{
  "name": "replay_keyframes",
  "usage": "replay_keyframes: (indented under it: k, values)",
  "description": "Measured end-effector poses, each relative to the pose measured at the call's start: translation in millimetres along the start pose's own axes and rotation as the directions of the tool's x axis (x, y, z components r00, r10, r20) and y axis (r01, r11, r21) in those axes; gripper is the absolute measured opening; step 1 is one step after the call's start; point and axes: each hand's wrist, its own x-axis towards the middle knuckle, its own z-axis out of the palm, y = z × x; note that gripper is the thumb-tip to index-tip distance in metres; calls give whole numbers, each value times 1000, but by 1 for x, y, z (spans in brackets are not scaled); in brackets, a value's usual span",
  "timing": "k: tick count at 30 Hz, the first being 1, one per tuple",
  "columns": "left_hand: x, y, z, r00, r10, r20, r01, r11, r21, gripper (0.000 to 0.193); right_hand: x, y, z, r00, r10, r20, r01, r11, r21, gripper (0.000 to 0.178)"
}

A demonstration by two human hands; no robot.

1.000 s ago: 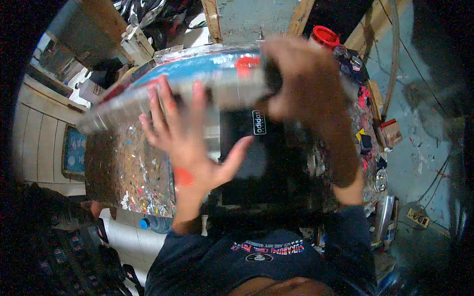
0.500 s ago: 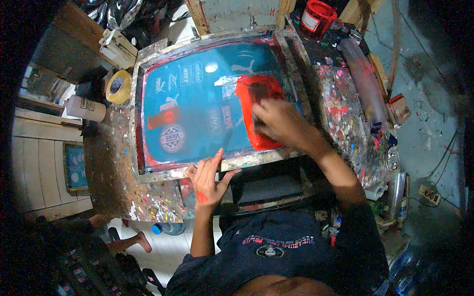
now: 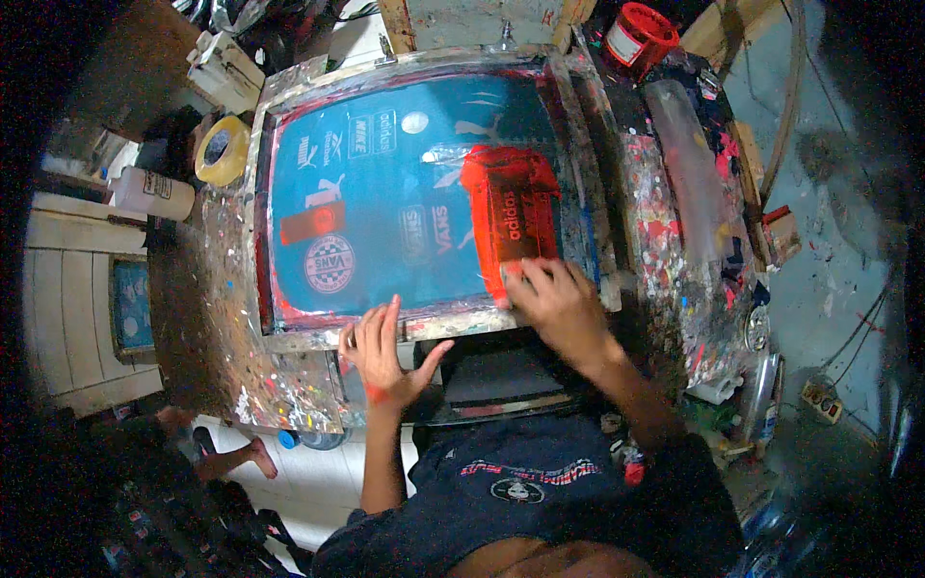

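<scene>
A wooden-framed printing screen [image 3: 366, 332] with blue mesh lies in front of me, white logo shapes showing through it. Wet red ink [image 3: 479, 207] covers a tall patch on its right side, around a darker strip with a logo. My right hand [image 3: 557, 303] is closed at the lower end of that patch, near the frame's near edge. In its fingers is a small squeegee [image 3: 511, 274] smeared with red, mostly hidden by the hand. My left hand [image 3: 383, 356] rests with fingers spread and thumb out on the near edge of the frame, a red smear at its wrist.
An open red ink tub [image 3: 640, 40] stands at the far right. Left of the screen are a tape roll [image 3: 222, 151] and a white bottle [image 3: 154, 193]. A paint-spattered board [image 3: 665, 241] lies at right. Another person's foot [image 3: 260, 459] shows at lower left.
My right hand has come down toward me along the red patch, uncovering a logo in the ink. My left hand stays on the frame edge. The view has shifted slightly.
</scene>
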Motion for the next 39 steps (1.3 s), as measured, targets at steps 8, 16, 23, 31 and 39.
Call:
replay_keyframes:
  k: [8, 16, 23, 31, 39]
  values:
    - [-1, -13, -8, 999, -21, -47, 18, 998, -61, 95, 0, -27, -50, 992, 43, -118, -34, 997, 72, 60]
    - [113, -14, -56, 888, 90, -450, -63, 995, 74, 66, 123, 41, -183, 903, -166, -396, 142, 986, -90, 73]
    - [147, -17, 112, 986, 117, -115, -127, 989, -80, 57, 213, 77, -261, 963, -78, -258, 72, 997, -29, 97]
    - [119, -51, 80, 995, -86, 47, 86, 996, 6, 27, 220, 71, -272, 939, -119, -322, 87, 990, -110, 100]
    - [68, -285, -108, 873, -382, -302, 472, 816, 333, 92, 258, 119, -266, 972, -76, -223, 85, 996, 29, 89]
